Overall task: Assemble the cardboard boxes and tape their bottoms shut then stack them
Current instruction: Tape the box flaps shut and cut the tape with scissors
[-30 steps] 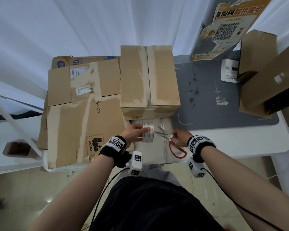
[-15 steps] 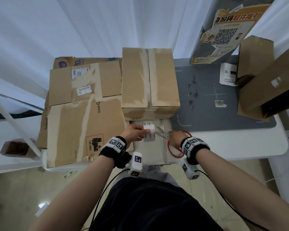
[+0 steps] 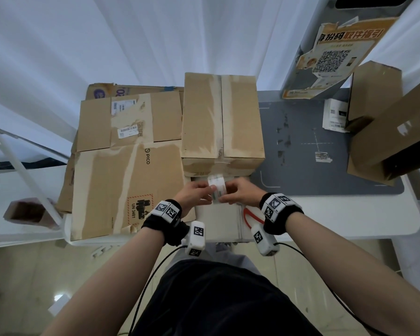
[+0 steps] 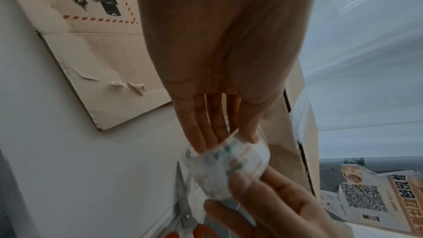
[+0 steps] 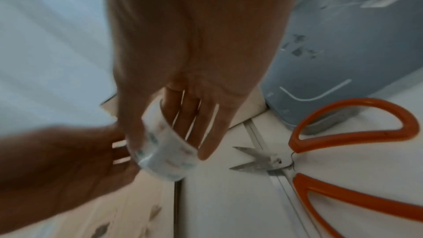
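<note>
A: Cardboard box, head view: it stood assembled on the table, beyond both hands. The left hand and right hand together held the tape roll.

B: Left wrist view: fingers reached into the roll; grip narrow.

A: Right wrist view: fingers pinched the roll. Orange scissors lay beside, blades apart.

I count one tape roll, one pair of orange scissors, one taped-up box before me, two flattened cartons at my left, and two boxes at my right.
</note>
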Available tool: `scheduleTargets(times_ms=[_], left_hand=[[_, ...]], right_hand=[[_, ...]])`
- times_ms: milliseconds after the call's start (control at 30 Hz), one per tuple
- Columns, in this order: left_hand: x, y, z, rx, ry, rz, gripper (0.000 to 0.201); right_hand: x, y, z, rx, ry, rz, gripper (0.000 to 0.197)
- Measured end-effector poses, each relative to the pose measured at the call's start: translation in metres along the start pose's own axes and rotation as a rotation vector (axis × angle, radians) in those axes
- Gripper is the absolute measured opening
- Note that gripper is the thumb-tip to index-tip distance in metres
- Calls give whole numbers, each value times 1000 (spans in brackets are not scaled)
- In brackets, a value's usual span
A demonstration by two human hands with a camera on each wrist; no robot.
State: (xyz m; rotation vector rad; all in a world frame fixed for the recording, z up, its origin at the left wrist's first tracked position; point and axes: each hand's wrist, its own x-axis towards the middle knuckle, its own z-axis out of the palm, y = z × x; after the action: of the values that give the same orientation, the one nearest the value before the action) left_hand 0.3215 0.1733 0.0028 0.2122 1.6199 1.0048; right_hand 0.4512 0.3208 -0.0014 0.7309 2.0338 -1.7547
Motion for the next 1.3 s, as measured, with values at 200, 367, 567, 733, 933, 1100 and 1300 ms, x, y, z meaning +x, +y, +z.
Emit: scheduleTargets(times_ms=[200, 367, 567, 733, 933, 1100, 1300], left_hand=[[1, 7, -5, 12, 226, 113, 48], [8, 8, -8, 171, 222, 202, 35], [10, 12, -3, 243, 330, 282, 18], [12, 16, -2, 144, 320, 216, 8], [16, 19, 0, 221, 350, 215, 15], [13, 22, 11, 409, 332, 391, 12], [-3, 33, 19, 342, 108, 388, 5]], right_hand=[[0, 5, 6, 5, 57, -12, 24], [1, 6, 8, 54, 95, -6, 23], [-3, 5, 7, 55, 112, -31, 11], [-6, 6, 7, 45, 112, -49, 19], [-8, 9, 11, 48, 93, -81, 39], [-8, 10, 14, 6, 178, -55, 19], [-10, 14, 4, 56, 317, -2, 24]])
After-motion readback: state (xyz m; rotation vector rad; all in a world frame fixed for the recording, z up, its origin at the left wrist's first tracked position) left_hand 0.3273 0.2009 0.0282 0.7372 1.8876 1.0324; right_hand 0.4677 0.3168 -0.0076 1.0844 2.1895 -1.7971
